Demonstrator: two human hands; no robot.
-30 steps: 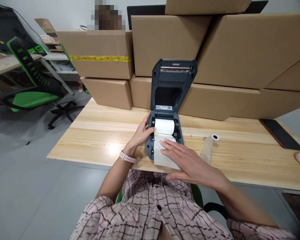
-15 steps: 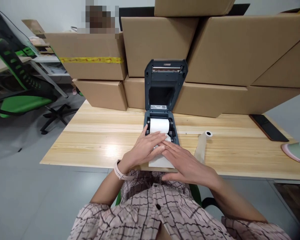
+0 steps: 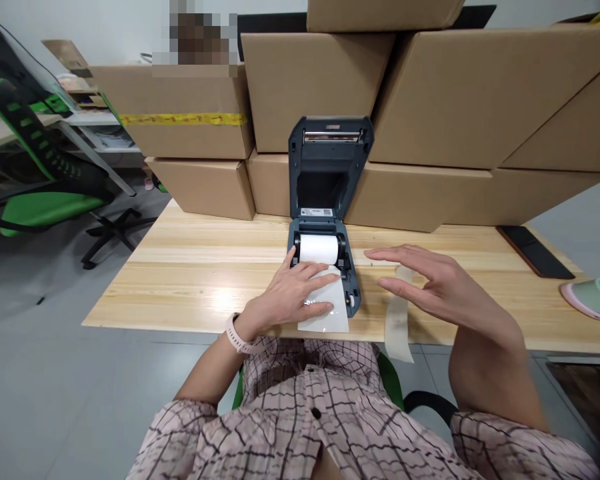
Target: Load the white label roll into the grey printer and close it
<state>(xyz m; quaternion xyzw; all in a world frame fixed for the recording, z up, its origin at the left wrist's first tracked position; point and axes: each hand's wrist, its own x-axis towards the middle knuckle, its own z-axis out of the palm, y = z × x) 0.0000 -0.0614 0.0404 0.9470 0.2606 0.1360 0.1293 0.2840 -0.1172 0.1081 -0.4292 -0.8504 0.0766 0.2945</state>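
A dark grey label printer (image 3: 350, 280) stands on the table with its lid (image 3: 325, 160) tipped up and back. Inside sits a white label roll (image 3: 319, 249), and its paper strip (image 3: 325, 320) runs forward over the front of the printer. My left hand (image 3: 300, 290) lies on this strip with fingers spread. To the right of the printer my right hand (image 3: 430, 273) is raised, thumb and fingers apart, holding nothing. Under it a pale loose strip (image 3: 398, 327) hangs over the table's front edge; the small roll at its far end is hidden behind my right hand.
Cardboard boxes (image 3: 320, 80) are stacked along the back of the wooden table (image 3: 190, 280). At the right lie a dark phone (image 3: 535, 252) and a green and pink item (image 3: 593, 298). A green office chair (image 3: 50, 193) stands at the left. Beyond the boxes a person's blurred head shows.
My right hand has left the paper strip and moved right, over the loose strip, with its fingers parted. My left hand has stayed on the label paper.
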